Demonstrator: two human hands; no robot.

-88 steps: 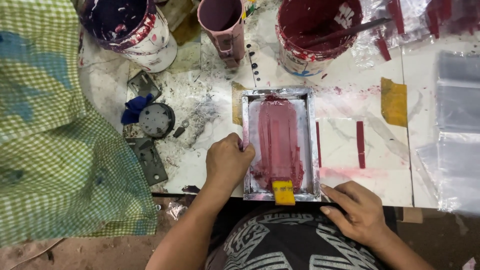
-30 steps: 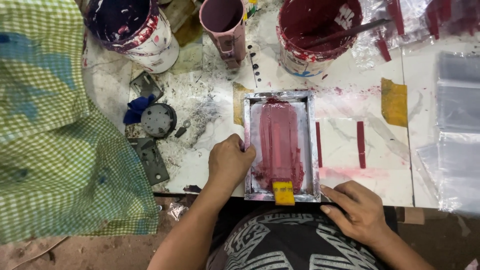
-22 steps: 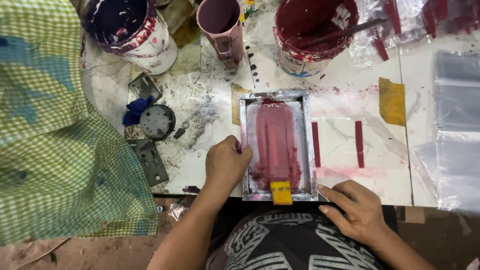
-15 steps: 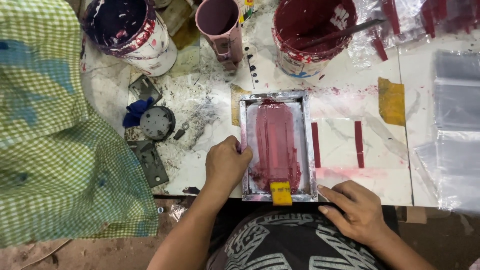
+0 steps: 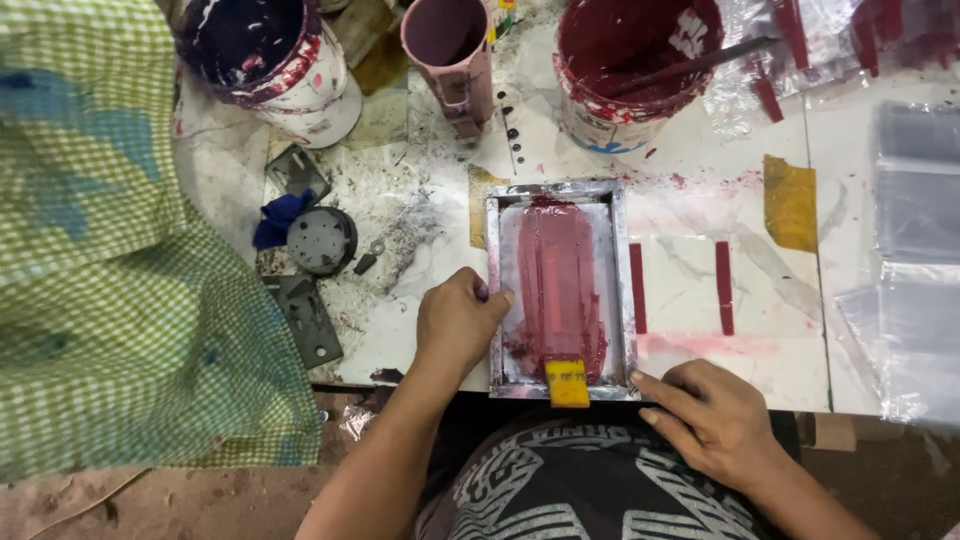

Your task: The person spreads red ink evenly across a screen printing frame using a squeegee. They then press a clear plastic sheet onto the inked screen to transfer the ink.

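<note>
We see even, fairly bright overhead light, soft shadows, mild glare on the plastic sheets (image 5: 915, 250), sharp focus, slight edge softness

Both hands (image 5: 460, 325) rest on the red-inked metal screen frame's (image 5: 621, 262) edges

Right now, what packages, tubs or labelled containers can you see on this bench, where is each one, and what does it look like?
Paint bucket: top centre-right, round, white with a printed label, dark red paint and a stick inside.
Second bucket: top left, round, white, smeared dark purple and red.
Pink cup: top centre between the buckets, tall, paint-coated.
Clear plastic bags: right edge, flat, transparent, stacked.
No screens or signs visible.
</note>
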